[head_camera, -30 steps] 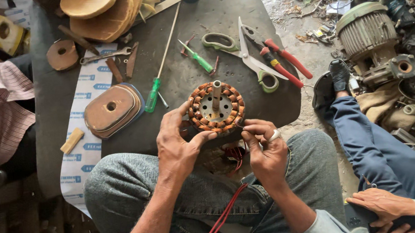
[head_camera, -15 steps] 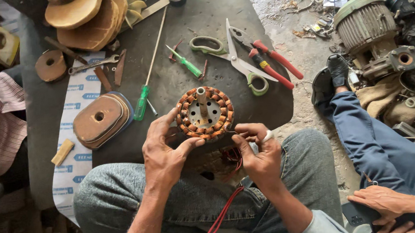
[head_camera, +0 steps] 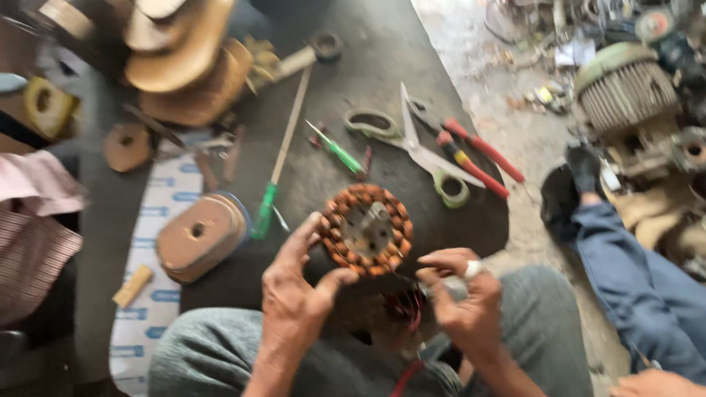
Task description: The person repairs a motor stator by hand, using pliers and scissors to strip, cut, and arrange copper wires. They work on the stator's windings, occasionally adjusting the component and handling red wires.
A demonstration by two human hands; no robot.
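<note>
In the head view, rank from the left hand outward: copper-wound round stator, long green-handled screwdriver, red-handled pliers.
1. Copper-wound round stator: touched by the left hand, just right of it.
2. Long green-handled screwdriver: above the hand.
3. Red-handled pliers: far upper right.

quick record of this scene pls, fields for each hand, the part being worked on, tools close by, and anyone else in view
left hand: grips the rim of the copper-wound stator
right hand: pinches thin wires just below the stator
surface: dark workbench
tools nearby: green-handled screwdriver, scissors, red-handled pliers
others: a person's leg in blue trousers at right
</note>
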